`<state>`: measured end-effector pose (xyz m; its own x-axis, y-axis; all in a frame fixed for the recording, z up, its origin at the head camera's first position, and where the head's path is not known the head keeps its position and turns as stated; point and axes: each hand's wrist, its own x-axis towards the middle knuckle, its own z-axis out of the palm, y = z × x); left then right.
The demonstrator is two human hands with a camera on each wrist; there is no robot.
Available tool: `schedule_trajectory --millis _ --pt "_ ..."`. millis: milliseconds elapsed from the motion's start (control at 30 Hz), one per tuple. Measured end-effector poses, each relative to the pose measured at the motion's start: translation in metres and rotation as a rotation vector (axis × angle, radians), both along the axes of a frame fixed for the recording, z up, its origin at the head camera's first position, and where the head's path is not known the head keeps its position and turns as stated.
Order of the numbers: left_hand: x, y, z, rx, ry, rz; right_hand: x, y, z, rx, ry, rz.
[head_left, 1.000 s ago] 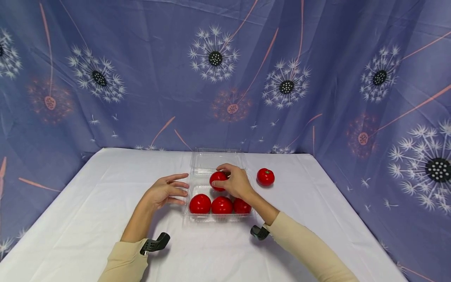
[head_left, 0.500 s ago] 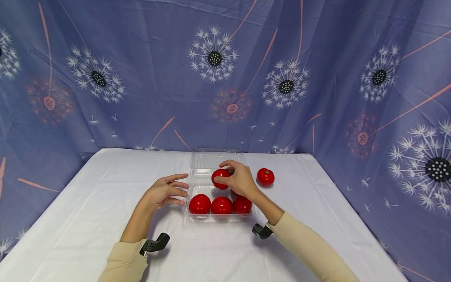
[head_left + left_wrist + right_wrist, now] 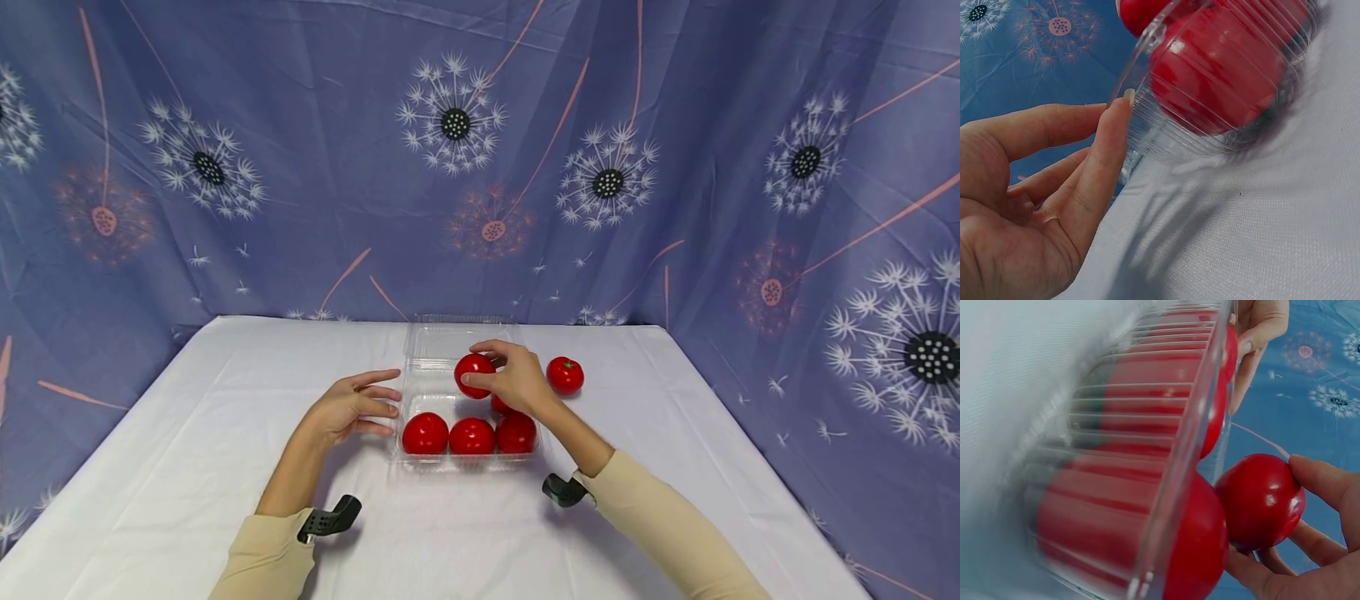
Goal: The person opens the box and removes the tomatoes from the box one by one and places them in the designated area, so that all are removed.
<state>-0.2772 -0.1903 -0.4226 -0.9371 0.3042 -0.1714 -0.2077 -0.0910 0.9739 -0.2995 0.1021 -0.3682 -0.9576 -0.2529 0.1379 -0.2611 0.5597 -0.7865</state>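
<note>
My right hand [image 3: 517, 379] grips a red tomato [image 3: 474, 376] above the back part of a clear plastic clamshell box [image 3: 450, 461]. In the right wrist view, its fingers curl round that tomato [image 3: 1260, 501]. Three tomatoes, among them the middle one [image 3: 472, 437], fill the front row of the box. Another tomato [image 3: 499, 405] sits at the back right, partly hidden by the right hand. My left hand [image 3: 348, 408] is at the box's left side with fingers extended; in the left wrist view, fingertips [image 3: 1124, 103] touch the clear wall.
One more tomato [image 3: 565, 376], green stem up, stands on the white tablecloth [image 3: 225, 467] right of the box. The box's raised lid [image 3: 457, 340] lies back behind it. A blue dandelion-print curtain [image 3: 337, 167] closes off the back and sides.
The right hand has lifted the tomato slightly and moved it right. A tomato at the box's back right has come into view beneath it. The left hand stays in place.
</note>
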Motion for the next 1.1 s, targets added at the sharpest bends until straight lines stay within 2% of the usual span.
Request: schedule_trajectory --millis 333,567,1100 --pt "0.001 0.000 0.001 0.006 0.000 0.001 0.002 0.007 0.006 0.001 -0.034 0.022" --pt "0.001 -0.001 0.001 0.013 0.000 0.002 0.002 0.011 0.005 -0.038 -0.050 0.028" --pt "0.002 0.000 0.002 0.017 0.003 -0.001 0.003 0.017 0.004 -0.032 -0.035 0.005"
